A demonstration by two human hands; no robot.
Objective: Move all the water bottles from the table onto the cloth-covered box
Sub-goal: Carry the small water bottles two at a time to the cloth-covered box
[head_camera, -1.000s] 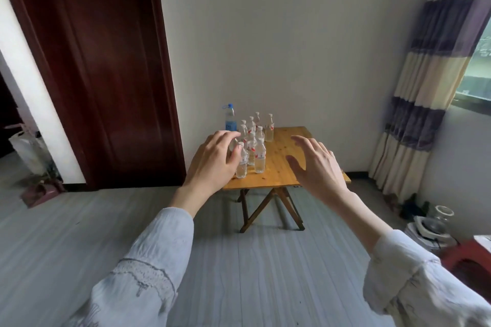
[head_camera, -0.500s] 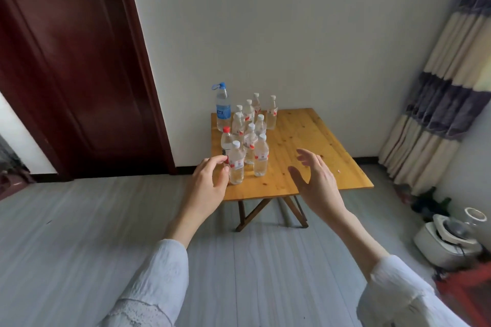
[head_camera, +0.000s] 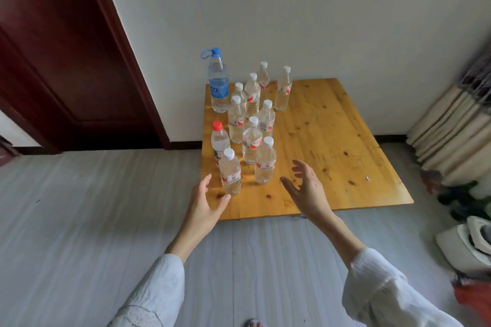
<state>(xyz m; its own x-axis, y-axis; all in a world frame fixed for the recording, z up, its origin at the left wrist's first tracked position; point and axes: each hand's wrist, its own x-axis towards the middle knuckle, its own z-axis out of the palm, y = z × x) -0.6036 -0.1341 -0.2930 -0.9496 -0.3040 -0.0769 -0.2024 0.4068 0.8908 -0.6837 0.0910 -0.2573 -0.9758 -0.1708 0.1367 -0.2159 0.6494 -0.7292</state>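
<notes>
Head view: wooden table [head_camera: 332,141], grey floor [head_camera: 93,220]

Dark red-brown wooden door [head_camera: 66,42] at left, plain white wall [head_camera: 292,8] behind, grey striped floor [head_camera: 79,220], striped curtain [head_camera: 451,125] at right, white appliance [head_camera: 470,244] on floor beneath it, dark skirting along wall base.

A single wide-angle camera on the person's head looks forward and steeply down from standing height, facing the white wall [head_camera: 318,8] and the wooden table [head_camera: 332,146] set against it. The table lies near, mid-frame, with both outstretched forearms entering from the bottom edge. Straight lines such as the door frame [head_camera: 127,48] lean toward the edges.
</notes>
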